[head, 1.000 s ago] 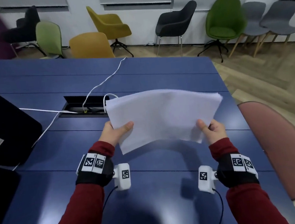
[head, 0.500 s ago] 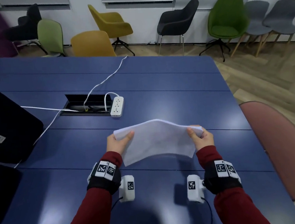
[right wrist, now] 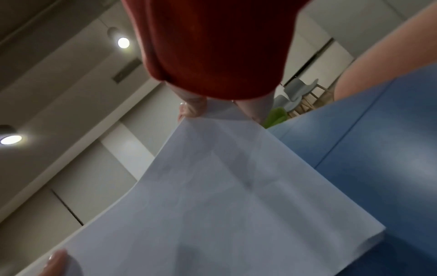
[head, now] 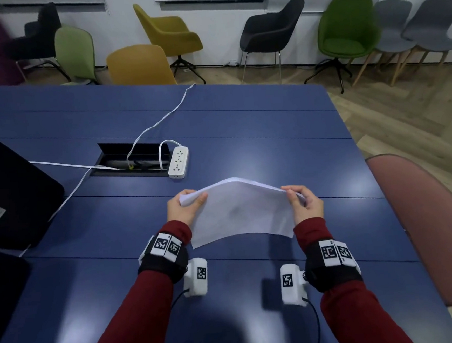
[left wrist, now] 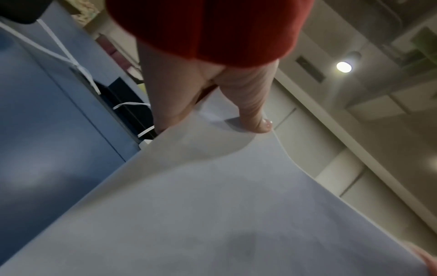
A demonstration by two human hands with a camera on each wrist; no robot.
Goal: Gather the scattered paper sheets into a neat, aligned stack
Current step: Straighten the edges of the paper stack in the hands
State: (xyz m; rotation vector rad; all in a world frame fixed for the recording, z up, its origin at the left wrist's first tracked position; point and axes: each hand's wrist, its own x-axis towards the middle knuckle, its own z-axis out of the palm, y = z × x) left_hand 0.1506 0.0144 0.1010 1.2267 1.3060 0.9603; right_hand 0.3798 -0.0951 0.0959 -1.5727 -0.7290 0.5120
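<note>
A stack of white paper sheets is held in the air just above the blue table, bowed upward in the middle. My left hand pinches its left end, thumb on top. At the right end my right hand pinches the sheets the same way. The near edge of the sheets hangs down toward the table. In the left wrist view the paper fills the lower frame under my thumb. The right wrist view shows the sheets slightly fanned at their lower right corner.
A white power strip lies beside an open cable slot, with white cables running across the table. Black cases sit at the left. A pink chair back stands at the right table edge. More chairs line the far wall.
Both hands have lowered the sheets from an upright, face-on hold toward the table and brought them closer together, so the stack now bows upward and the power strip is uncovered.
</note>
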